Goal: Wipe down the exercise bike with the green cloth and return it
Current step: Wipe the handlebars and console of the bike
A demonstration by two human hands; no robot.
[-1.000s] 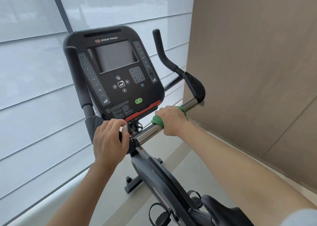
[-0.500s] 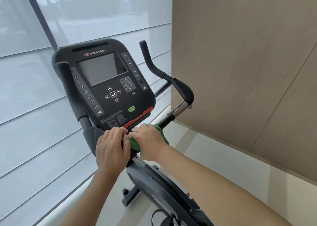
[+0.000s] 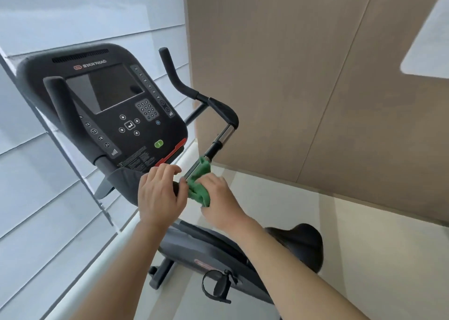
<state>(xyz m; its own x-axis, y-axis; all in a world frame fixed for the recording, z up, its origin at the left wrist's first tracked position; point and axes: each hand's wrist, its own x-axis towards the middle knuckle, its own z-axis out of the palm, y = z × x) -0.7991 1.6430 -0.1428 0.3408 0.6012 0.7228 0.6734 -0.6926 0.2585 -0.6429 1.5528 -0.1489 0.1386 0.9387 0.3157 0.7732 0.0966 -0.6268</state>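
The black exercise bike stands in front of me, its console [image 3: 114, 105] tilted toward me. A green cloth [image 3: 199, 186] is bunched round the chrome handlebar [image 3: 224, 134] close to the stem. My right hand [image 3: 218, 198] grips the cloth against the bar from the right. My left hand [image 3: 159, 193] curls over the dark bar end just left of the cloth, its fingertips next to it. The right handle grip [image 3: 222, 111] rises behind the bar.
The black saddle [image 3: 303, 244] is at lower right, a pedal with strap [image 3: 218, 288] below my arms. A window with white blinds [image 3: 48, 210] fills the left. A tan wall panel [image 3: 315, 76] stands close on the right, pale floor beneath.
My right hand slid the cloth along the chrome bar from its right part to the stem, beside my left hand. The cloth now shows more between the two hands. The view tilted.
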